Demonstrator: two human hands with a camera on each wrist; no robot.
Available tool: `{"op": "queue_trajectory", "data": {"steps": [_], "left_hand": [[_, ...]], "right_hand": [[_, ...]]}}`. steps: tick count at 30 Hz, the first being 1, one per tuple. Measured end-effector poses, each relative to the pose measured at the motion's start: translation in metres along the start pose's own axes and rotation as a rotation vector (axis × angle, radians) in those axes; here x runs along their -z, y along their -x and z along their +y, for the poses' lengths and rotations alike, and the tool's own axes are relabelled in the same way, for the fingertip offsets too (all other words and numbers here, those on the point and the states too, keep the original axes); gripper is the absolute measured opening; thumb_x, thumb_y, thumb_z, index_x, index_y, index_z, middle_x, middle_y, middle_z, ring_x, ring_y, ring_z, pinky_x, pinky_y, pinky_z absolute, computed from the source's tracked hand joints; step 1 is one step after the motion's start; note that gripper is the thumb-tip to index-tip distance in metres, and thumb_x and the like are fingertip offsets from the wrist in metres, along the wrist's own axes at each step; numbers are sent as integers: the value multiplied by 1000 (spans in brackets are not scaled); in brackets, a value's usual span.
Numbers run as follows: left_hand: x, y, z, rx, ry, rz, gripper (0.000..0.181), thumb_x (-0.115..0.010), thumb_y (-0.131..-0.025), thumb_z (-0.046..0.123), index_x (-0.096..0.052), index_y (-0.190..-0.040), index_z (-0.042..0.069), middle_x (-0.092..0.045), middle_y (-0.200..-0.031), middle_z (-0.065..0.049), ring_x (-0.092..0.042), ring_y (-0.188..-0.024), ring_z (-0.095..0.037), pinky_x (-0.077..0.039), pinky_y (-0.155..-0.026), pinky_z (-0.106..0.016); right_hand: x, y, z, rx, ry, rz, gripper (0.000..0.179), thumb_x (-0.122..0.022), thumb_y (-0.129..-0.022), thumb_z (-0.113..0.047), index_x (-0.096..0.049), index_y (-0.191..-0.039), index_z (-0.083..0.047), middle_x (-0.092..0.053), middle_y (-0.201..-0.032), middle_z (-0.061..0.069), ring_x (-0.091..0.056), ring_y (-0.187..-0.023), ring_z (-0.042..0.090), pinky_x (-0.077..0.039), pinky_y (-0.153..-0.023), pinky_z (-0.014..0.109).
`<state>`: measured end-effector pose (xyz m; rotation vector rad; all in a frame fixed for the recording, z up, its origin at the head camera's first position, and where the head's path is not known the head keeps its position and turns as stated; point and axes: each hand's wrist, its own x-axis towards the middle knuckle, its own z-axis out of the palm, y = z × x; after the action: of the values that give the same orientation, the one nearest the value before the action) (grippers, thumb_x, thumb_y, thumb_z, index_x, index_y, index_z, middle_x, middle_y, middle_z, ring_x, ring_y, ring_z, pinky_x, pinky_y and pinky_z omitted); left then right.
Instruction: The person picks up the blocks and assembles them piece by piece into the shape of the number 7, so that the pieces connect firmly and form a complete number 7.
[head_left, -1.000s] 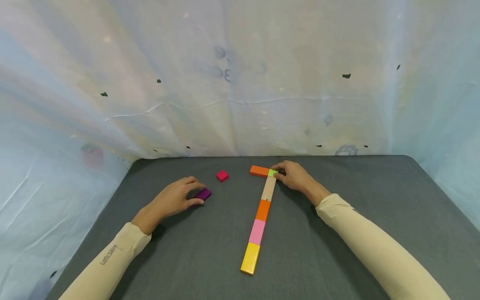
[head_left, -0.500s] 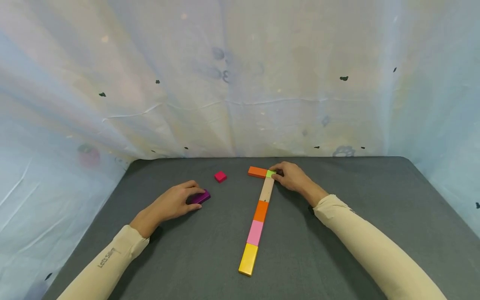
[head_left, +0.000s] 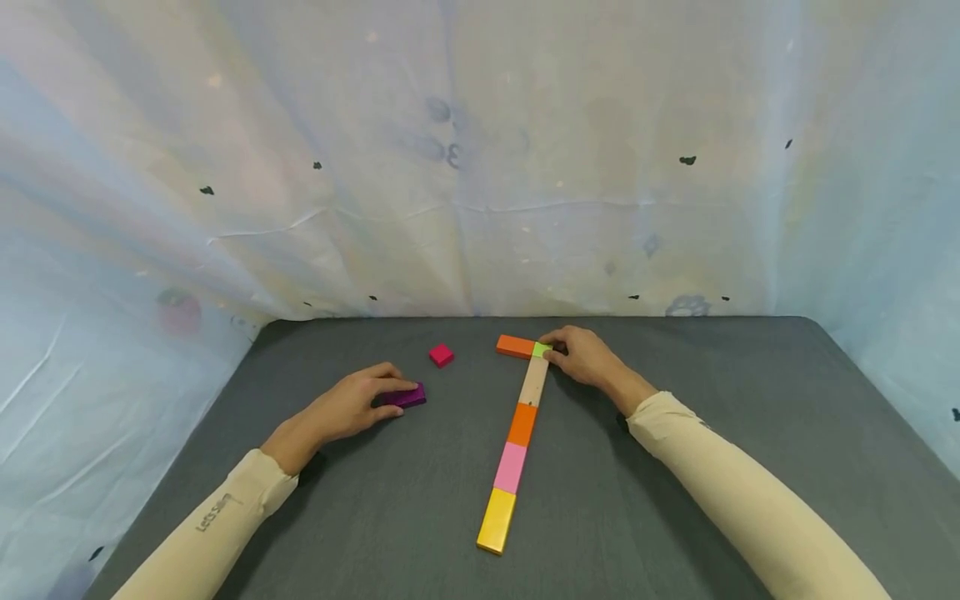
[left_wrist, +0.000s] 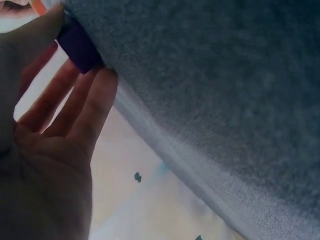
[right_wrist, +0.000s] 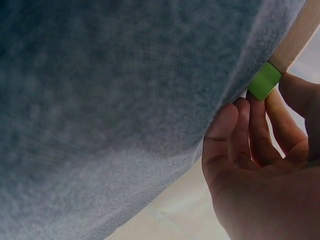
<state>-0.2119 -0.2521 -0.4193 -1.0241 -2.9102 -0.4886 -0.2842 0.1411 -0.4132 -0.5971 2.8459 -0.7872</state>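
Observation:
My left hand (head_left: 352, 402) holds a purple block (head_left: 408, 396) between thumb and fingers, low over the cloth. The left wrist view shows that purple block (left_wrist: 80, 47) between thumb and fingertips. At the far end of a row of blocks, my right hand (head_left: 588, 357) has thumb and fingers at a small lime green block (head_left: 541, 350). In the right wrist view the green block (right_wrist: 264, 81) sits between thumb and fingertips, against a plain wooden block (right_wrist: 300, 37). An orange block (head_left: 515, 346) extends left from the green one.
Toward me the row continues with a natural wood block (head_left: 533, 381), an orange one, a pink block (head_left: 511, 467) and a yellow block (head_left: 497, 521). A red block (head_left: 442, 355) lies apart beyond my left hand. A pale curtain (head_left: 480, 167) borders the dark grey table (head_left: 637, 533).
My left hand has turned the purple block, so its long side now runs more nearly left to right. My right hand stays at the green block.

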Motion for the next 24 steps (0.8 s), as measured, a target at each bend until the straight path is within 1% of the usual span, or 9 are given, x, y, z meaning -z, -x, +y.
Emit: {"op": "queue_trajectory", "data": {"steps": [3, 5, 9, 15, 20, 24], "left_hand": [[-1, 2, -2, 27, -16, 10, 46, -75, -90, 27, -64, -134, 20, -62, -117, 1, -60, -100, -12, -52, -85, -38], [0, 2, -2, 34, -19, 22, 46, -75, -89, 27, -65, -133, 19, -63, -115, 0, -60, -97, -12, -52, -84, -38], [0, -1, 1, 14, -19, 41, 42, -76, -89, 26, -67, -129, 15, -64, -111, -1, -59, -93, -13, -52, -81, -37], [-2, -4, 5, -2, -18, 22, 39, -74, -91, 25, -68, -128, 16, -64, -109, -1, -59, -95, -13, -52, -81, -38], [-4, -5, 3, 0, -11, 22, 39, -74, -90, 27, -68, -128, 17, -65, -109, -1, -60, -96, -14, -52, -82, -38], [-4, -7, -1, 5, -28, 34, 39, -74, -91, 27, -68, -128, 18, -64, -108, 0, -59, -95, -13, -52, -81, -38]], "right_hand": [[1, -1, -1, -1, -10, -2, 35, -59, -101, -21, -63, -134, -8, -65, -127, 15, -63, -110, 28, -51, -94, 46], [2, -2, -1, 0, -10, -2, 35, -58, -102, -21, -63, -134, -8, -64, -128, 15, -63, -111, 28, -51, -95, 46], [3, -1, 0, -17, -7, -2, 35, -58, -102, -21, -62, -134, -9, -63, -129, 14, -62, -113, 29, -51, -96, 47], [1, 2, 3, -10, -10, -7, 35, -58, -102, -19, -62, -134, -7, -61, -131, 17, -61, -116, 31, -50, -98, 48], [0, 0, 4, -5, -6, -7, 35, -58, -102, -19, -63, -134, -7, -61, -131, 17, -61, -115, 30, -50, -97, 48], [3, -4, 2, 9, 0, 1, 34, -58, -102, -19, -63, -133, -6, -63, -129, 17, -62, -112, 30, -51, -95, 47]]}}
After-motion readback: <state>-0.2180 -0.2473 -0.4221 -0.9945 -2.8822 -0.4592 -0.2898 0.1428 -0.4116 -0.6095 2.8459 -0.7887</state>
